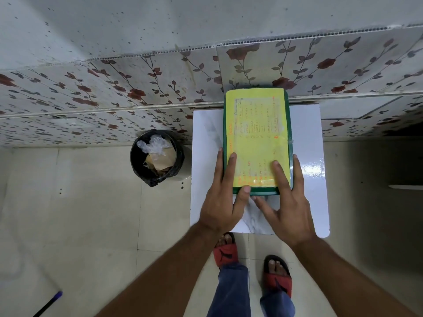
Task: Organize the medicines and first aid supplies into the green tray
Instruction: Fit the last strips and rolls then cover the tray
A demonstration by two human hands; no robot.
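The green tray stands on a small white table, its long side running away from me. A yellow sheet with handwritten orange and dark text lies over the top and hides whatever is inside. My left hand rests on the tray's near left corner, fingers spread along the left edge and thumb on the front rim. My right hand lies flat on the near right corner, fingers on the yellow sheet and along the right edge. No medicines or supplies are visible.
A black bin lined with a bag, holding cardboard and clear plastic, stands on the floor left of the table. A floral-tiled wall runs behind. My feet in red sandals are at the table's front edge. A dark stick with a blue tip lies bottom left.
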